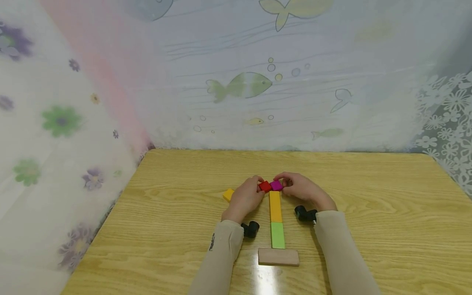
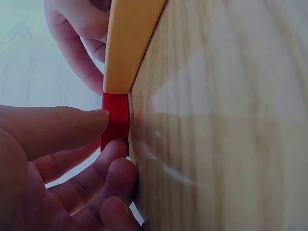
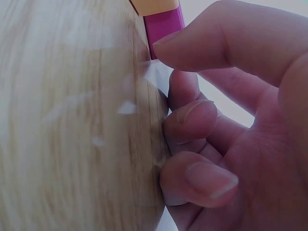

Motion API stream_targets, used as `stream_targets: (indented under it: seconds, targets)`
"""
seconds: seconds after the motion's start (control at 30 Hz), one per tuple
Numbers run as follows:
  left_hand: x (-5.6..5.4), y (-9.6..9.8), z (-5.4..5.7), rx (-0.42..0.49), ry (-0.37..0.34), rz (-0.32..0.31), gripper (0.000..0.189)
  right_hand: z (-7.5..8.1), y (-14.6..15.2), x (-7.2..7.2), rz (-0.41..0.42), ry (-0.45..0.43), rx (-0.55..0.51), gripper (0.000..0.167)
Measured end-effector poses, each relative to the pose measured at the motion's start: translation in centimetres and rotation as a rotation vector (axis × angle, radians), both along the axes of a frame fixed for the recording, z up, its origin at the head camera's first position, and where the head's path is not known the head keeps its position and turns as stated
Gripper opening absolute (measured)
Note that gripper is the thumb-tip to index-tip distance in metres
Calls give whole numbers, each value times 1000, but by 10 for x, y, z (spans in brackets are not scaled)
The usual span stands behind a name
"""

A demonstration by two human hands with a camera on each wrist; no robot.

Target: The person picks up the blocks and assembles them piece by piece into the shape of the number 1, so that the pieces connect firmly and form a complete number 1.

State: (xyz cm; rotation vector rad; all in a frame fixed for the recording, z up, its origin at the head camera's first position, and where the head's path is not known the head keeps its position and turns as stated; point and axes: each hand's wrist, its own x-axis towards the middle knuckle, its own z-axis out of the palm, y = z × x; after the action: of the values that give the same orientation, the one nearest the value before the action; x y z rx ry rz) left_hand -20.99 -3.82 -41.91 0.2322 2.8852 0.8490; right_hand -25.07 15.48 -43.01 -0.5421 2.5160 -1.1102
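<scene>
My left hand pinches a small red block between thumb and fingers; in the left wrist view the thumb lies on the near side of the red block. To its right, my right hand holds a purple block with thumb and fingertips, its other fingers curled loosely. Red and purple blocks sit side by side, turned at an angle, at the far end of a yellow block. A green block continues that line toward me, ending against a plain wooden block laid crosswise.
Another yellow block lies left of my left hand, partly hidden by it. Black wrist devices hang by both wrists, close over the wooden table. A curtain printed with fish stands behind the table's far edge.
</scene>
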Motion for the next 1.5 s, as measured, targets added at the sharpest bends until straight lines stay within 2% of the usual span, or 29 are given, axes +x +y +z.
stream_targets:
  seconds: [0.7, 1.5]
  targets:
    - [0, 0, 1, 5, -9, -29, 30, -1, 0, -1, -2, -7, -27, 41]
    - [0, 0, 1, 3, -4, -33, 31, 1, 0, -1, 4, 6, -22, 39]
